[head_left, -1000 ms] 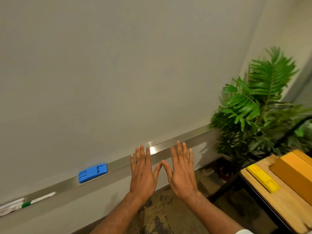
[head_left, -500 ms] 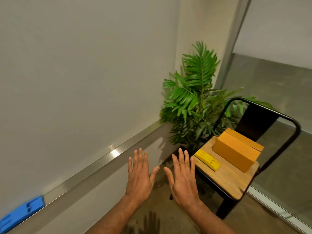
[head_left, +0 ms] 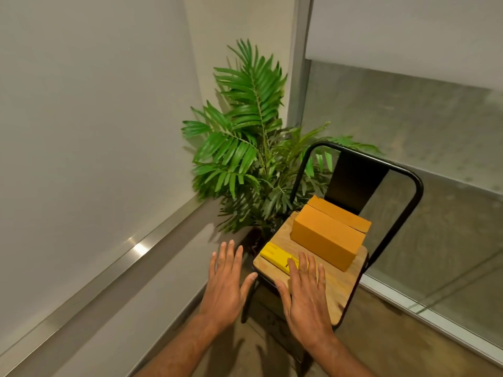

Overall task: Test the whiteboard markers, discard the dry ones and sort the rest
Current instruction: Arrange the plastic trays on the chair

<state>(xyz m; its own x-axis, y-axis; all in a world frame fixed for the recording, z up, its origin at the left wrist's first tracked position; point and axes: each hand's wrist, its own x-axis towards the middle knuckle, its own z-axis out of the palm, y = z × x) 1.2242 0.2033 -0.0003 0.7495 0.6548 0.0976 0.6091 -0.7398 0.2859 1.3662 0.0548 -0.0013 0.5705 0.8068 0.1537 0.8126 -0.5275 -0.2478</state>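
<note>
"Two hands only in the head view. What are they doing?"

"Left hand (head_left: 224,281) hangs flat over the floor beside the chair seat (head_left: 341,281), fingers straight and slightly spread, holding nothing. Right hand (head_left: 306,297) is flat over the seat, fingers straight and nearly together, tips over the near end of the yellow case (head_left: 273,253). I can't tell whether they touch it."

"And the markers?"

"None in sight. They may be in that case or the orange box (head_left: 326,236) behind it; neither shows its contents. The whiteboard (head_left: 81,118) and its ledge (head_left: 114,268) are on the left."

"So what could go wrong?"

"The case lies close to the seat's front-left edge. A flat-handed push instead of a proper grip could slide it onto the floor. Reaching past it for the box could brush the plant (head_left: 245,148), and guessing the wrong container wastes the reach."
</note>
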